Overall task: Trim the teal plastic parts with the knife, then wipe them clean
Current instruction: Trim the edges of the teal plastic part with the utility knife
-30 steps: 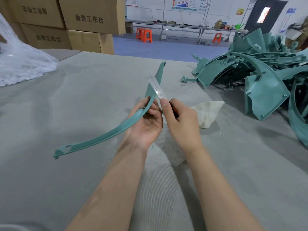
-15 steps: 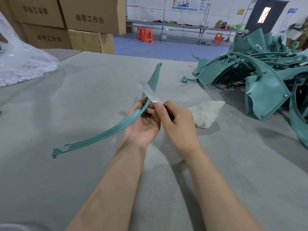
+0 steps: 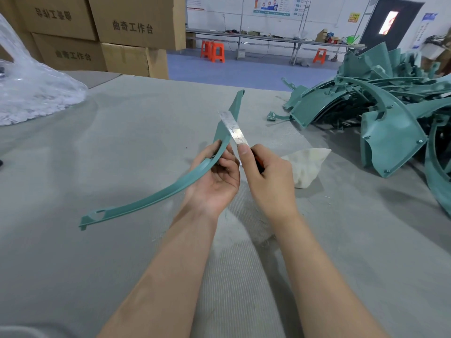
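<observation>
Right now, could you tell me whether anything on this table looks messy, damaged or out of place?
Nothing looks damaged. The teal parts at the right lie in a tangled heap, not stacked, and pale dust and shavings speckle the grey mat just below the right hand. The white cloth lies crumpled behind it.

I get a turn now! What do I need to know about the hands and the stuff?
Left hand grips the long curved teal plastic strip, held above the grey padded table.
Right hand grips the silver-bladed knife, blade against the strip's edge just above the left hand.
Crumpled white cloth lies on the table beyond the right hand; pile of teal plastic parts at far right.
Done: trimming this strip is under way. Left: finish it, wipe it, then the pile.
</observation>
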Demonstrator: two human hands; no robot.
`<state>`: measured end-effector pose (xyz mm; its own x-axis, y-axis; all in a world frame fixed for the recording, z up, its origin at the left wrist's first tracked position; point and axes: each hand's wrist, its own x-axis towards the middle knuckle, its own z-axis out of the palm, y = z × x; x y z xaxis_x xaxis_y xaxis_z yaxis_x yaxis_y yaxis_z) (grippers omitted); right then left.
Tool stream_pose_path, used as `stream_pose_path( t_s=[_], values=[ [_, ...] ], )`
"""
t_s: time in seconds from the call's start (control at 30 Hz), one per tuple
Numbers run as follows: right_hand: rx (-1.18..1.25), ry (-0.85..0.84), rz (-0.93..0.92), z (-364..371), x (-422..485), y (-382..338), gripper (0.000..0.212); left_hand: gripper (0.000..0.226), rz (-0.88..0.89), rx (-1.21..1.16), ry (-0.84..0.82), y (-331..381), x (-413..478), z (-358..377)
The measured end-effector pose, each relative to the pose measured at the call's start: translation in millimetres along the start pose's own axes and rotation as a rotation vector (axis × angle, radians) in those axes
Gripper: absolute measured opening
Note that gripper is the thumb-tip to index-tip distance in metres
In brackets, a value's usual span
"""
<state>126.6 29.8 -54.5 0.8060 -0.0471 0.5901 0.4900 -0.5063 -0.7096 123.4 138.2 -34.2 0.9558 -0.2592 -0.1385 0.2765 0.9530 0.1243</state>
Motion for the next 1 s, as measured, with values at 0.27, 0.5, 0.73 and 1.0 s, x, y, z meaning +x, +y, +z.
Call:
stream_pose_path(
  t_s=[0.27, 0.5, 0.73, 1.0],
  values=[
    [0.024, -0.032, -0.009, -1.3, -0.6, 1.0, 0.042, 0.01, 0.005, -0.007, 0.005, -0.6, -0.4, -0.3],
    [0.037, -0.052, -0.015, -1.6, -0.6, 0.4, 0.042, 0.005, 0.004, -0.024, 0.004, -0.9, -1.1, 1.9],
    [0.041, -0.072, -0.03, -1.3, -1.1, -0.3, 0.042, 0.007, 0.014, -0.025, 0.012, 0.5, -0.7, 2.6],
    [-0.015, -0.139, -0.045, 2.6, -3.0, -3.0, 0.042, 0.022, 0.036, -0.015, 0.045, 7.0, 3.8, -3.4]
  ],
)
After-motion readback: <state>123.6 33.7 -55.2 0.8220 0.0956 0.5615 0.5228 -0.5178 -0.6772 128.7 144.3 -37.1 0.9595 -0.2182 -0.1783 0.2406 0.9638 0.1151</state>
